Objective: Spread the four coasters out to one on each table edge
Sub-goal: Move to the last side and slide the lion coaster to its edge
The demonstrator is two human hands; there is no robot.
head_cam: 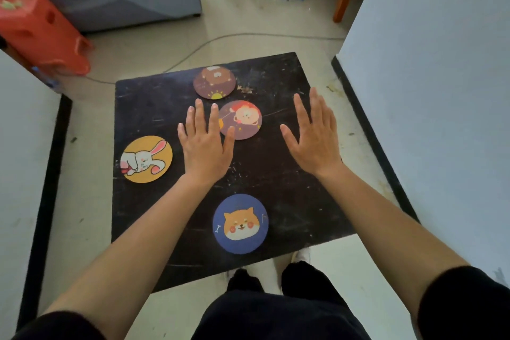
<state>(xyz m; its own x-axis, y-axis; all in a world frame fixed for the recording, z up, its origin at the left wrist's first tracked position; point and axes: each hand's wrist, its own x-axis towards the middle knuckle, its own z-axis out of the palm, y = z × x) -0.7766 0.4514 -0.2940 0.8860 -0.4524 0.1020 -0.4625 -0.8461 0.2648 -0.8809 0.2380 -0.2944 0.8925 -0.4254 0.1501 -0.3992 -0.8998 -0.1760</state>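
Single head-worn view, looking forward and steeply down from the near edge of the black table (154,107). Table fills mid-frame, close range; floor beyond it at top. No second view to overlap.

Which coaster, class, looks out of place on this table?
The coaster with the red-haired figure sits near the table's middle, while the bear, rabbit and dog coasters each lie by an edge. The right edge has none.
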